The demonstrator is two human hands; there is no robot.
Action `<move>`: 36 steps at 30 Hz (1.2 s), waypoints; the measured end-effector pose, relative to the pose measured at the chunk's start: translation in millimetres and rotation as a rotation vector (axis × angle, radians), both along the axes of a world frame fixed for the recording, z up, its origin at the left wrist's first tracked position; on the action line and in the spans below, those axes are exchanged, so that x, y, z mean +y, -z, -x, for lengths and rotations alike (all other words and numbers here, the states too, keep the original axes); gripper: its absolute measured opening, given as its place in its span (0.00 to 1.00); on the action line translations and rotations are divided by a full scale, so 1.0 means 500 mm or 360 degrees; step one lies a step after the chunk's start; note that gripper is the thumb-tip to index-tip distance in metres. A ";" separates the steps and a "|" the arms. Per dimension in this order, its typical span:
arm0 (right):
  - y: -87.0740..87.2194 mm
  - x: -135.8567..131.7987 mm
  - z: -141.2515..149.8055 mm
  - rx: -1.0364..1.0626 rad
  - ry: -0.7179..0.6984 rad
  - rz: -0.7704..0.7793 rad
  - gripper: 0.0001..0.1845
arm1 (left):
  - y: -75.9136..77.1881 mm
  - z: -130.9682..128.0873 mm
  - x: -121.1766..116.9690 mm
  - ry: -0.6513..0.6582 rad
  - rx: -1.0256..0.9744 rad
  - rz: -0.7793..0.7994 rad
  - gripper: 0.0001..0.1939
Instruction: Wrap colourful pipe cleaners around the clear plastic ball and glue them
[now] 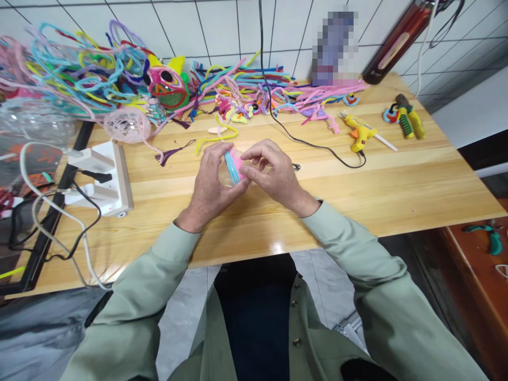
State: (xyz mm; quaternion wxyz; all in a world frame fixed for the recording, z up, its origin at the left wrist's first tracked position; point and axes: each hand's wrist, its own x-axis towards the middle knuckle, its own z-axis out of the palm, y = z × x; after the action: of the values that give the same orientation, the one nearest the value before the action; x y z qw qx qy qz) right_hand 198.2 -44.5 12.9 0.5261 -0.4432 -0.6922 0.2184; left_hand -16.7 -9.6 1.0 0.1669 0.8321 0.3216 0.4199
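My left hand (210, 182) is wrapped round a small clear, rounded plastic piece (225, 174) with light-blue pipe cleaner (232, 167) wound on it in bands. Beside the blue bands lies pink pipe cleaner (237, 159), pressed by the thumb and fingertips of my right hand (272, 172). The fingers of that hand are curled, and part of the piece is hidden behind both hands. A small black clip-like item (296, 166) lies just beyond my right wrist.
Bundles of coloured pipe cleaners (246, 79) line the wall, with a goggle-eyed figure (166, 84) among them. A yellow glue gun (359, 135) trails a black cord (305, 142) across the table. Pliers (408, 117) lie right; a white power strip (121, 180) sits left. A dark red flask (397, 45) stands behind.
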 end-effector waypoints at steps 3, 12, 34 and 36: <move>-0.002 -0.002 -0.001 -0.0033 -0.0033 -0.0012 0.12 | 0.001 0.001 -0.001 -0.0006 -0.0005 -0.0012 0.41; -0.007 -0.011 0.007 0.0010 -0.0014 -0.0143 0.12 | 0.002 -0.001 -0.002 0.0000 -0.0027 -0.0214 0.41; -0.001 0.010 0.008 0.0934 -0.0468 0.0823 0.46 | -0.015 0.012 -0.006 0.0166 -0.0157 -0.0035 0.62; 0.000 0.011 0.008 0.0924 -0.0434 0.0775 0.48 | -0.008 0.008 -0.011 0.0180 -0.0208 0.0084 0.59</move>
State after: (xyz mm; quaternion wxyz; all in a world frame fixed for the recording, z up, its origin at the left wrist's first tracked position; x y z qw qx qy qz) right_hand 194.2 -38.7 12.7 0.5456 -0.3787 -0.4953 0.5600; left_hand -20.9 -15.1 5.0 0.2329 0.8150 0.2733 0.4547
